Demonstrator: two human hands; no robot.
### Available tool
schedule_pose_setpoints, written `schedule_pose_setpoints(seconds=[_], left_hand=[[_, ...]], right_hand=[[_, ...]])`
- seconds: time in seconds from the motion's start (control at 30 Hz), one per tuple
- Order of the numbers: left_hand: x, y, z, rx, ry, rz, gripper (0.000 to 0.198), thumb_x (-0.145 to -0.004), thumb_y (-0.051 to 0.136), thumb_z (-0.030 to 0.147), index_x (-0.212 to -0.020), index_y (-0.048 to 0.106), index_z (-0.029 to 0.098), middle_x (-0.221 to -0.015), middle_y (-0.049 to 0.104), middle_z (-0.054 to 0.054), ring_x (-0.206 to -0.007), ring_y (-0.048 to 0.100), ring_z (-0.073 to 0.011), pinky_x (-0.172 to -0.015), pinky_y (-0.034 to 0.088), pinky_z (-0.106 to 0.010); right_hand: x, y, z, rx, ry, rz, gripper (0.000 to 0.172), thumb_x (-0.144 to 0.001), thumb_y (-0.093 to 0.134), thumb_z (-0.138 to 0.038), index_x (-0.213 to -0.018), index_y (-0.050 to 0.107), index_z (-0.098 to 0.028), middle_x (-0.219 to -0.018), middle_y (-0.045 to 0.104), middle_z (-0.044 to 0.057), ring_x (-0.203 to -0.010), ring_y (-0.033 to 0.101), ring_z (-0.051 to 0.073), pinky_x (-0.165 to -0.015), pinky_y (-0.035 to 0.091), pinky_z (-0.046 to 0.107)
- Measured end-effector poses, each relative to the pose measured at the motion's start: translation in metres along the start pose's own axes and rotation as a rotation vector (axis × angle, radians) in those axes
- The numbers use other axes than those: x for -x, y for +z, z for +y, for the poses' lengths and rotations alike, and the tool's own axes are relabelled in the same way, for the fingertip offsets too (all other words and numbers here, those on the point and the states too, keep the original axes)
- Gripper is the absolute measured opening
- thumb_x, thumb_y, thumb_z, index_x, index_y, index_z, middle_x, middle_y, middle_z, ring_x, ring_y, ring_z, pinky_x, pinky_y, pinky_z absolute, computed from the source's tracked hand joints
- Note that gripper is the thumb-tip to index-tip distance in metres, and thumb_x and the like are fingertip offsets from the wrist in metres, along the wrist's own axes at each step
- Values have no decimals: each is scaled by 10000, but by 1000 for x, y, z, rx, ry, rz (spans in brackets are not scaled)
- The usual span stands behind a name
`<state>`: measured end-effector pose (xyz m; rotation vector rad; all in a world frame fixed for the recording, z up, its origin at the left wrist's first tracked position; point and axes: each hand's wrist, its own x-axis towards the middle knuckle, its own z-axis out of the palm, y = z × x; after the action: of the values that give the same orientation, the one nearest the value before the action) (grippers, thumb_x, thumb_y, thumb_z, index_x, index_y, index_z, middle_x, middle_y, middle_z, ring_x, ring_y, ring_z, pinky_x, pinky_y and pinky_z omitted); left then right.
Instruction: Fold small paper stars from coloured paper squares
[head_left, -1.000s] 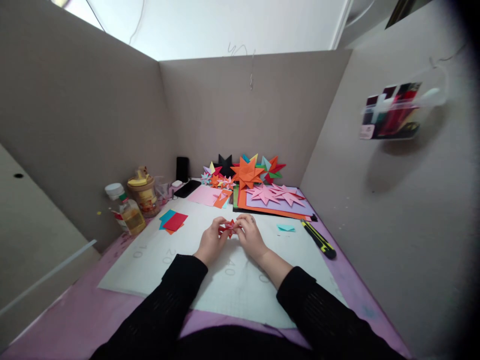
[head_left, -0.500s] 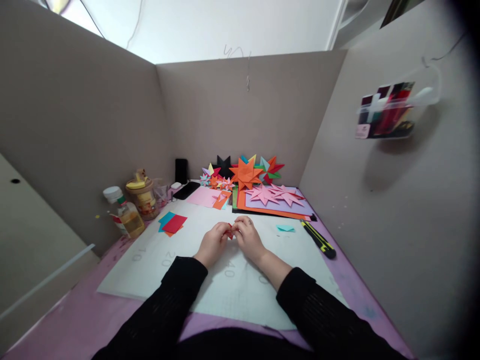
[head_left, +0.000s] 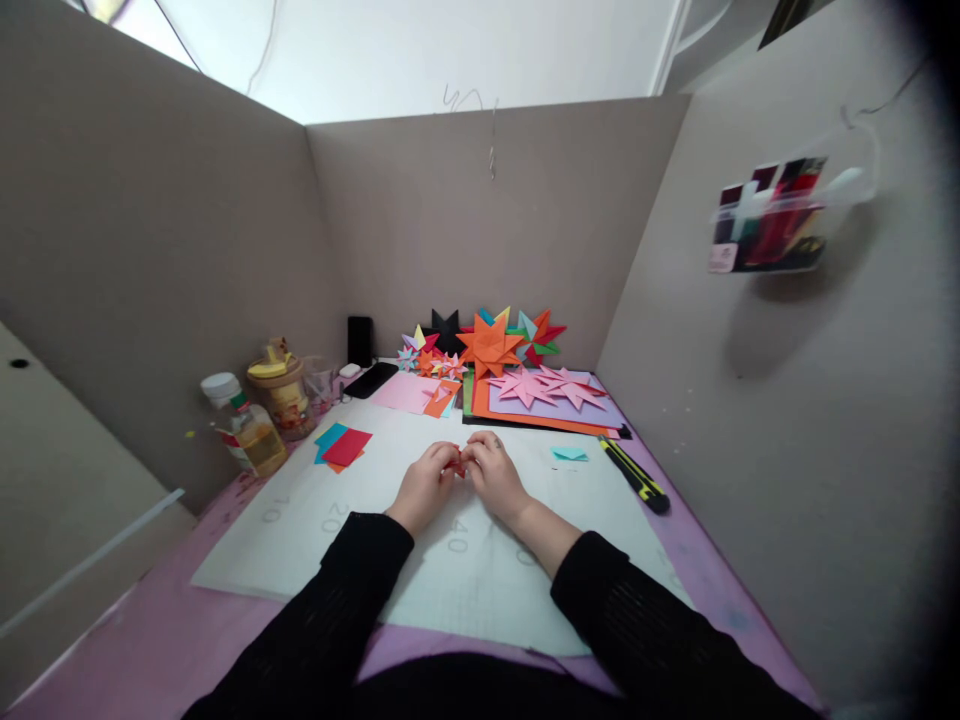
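Note:
At the middle of the white sheet (head_left: 300, 540), my left hand (head_left: 426, 485) and my right hand (head_left: 495, 480) meet over a small piece of red paper (head_left: 460, 471). The fingertips of both hands pinch it, and they hide most of it, so its folds cannot be made out. To the left lies a small stack of red paper (head_left: 347, 447), with blue and orange pieces under it. A folded turquoise paper piece (head_left: 570, 454) rests to the right of my right hand.
A yellow-black box cutter (head_left: 636, 476) lies at the right edge. Behind are an orange paper star (head_left: 491, 345), pink paper stars (head_left: 525, 388) and coloured sheets. A glue bottle (head_left: 259, 440), a jar (head_left: 281, 395) and a phone (head_left: 371, 380) stand or lie at left. Grey panels enclose three sides.
The whole view has shifted very slightly. Both hands stay in the same place, still pinching the red paper, with only tiny finger movement.

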<state>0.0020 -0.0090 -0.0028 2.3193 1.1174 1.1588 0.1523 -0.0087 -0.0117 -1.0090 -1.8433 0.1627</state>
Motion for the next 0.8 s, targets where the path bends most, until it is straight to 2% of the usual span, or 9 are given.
schedule_pose_setpoints(seconds=[0.1, 0.2, 0.3, 0.53, 0.8], left_hand=[[0, 2, -2, 49, -13, 17, 225, -722, 418, 35, -831, 530, 197, -901, 573, -28, -839, 544, -149, -755, 434, -274], [-1, 3, -5, 85, -62, 74, 157, -739, 447, 68, -812, 513, 190, -843, 573, -19, -771, 539, -138, -717, 435, -265], [-2, 3, -9, 125, -128, 121, 95, -746, 490, 113, -804, 511, 185, -828, 573, -17, -752, 540, -134, -705, 440, -261], [-3, 5, -10, 374, -257, 163, 77, -744, 531, 204, -798, 484, 177, -830, 578, -13, -749, 580, -127, -674, 467, -242], [-1, 6, -8, 373, -238, 135, 53, -737, 529, 187, -776, 495, 174, -855, 594, -19, -731, 570, -118, -649, 465, -234]], right_hand=[[0, -1, 0, -5, -3, 15, 135, -790, 487, -93, -806, 581, -188, -939, 504, 74, -929, 486, 202, -837, 434, 365], [1, -2, 1, 9, -6, 106, 151, -790, 506, -119, -895, 597, -180, -975, 503, 87, -954, 489, 207, -862, 429, 376], [2, -4, 3, 45, -42, 177, 182, -795, 506, -129, -886, 640, -211, -924, 532, 75, -905, 503, 207, -828, 445, 391], [3, -3, 5, 97, -168, 102, 341, -796, 519, -115, -1067, 624, -296, -1033, 595, 55, -946, 485, 213, -834, 449, 407], [3, -2, 7, 127, -185, 81, 351, -804, 518, -122, -1085, 616, -306, -1058, 595, 51, -952, 470, 220, -835, 449, 418]])
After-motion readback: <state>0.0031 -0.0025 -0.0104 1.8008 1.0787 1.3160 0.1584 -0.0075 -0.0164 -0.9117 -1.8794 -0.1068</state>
